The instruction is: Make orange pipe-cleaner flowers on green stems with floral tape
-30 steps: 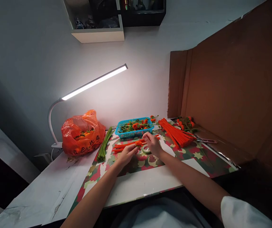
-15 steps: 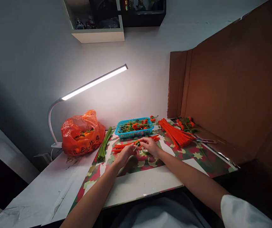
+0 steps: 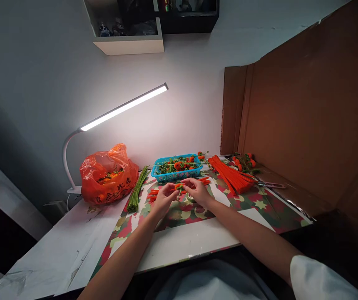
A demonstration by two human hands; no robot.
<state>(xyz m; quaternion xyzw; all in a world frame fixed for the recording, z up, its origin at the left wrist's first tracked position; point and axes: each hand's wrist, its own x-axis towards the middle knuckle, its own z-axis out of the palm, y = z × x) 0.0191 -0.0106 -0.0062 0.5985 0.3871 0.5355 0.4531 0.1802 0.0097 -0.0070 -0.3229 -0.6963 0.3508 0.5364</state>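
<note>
In the head view, the left hand [image 3: 163,201] and right hand [image 3: 198,193] come together on an orange flower [image 3: 177,186], fingertips of both pinching it, above the middle of the surface [image 3: 57,250]. Orange strips [image 3: 153,193] lie behind and beneath them. Near the far edge stands a blue basket [image 3: 175,177] of flowers, with green stems [image 3: 137,196] to its left. An orange bag [image 3: 113,194] sits at the far left corner; a fanned orange bundle [image 3: 231,176] lies toward the far right corner.
</note>
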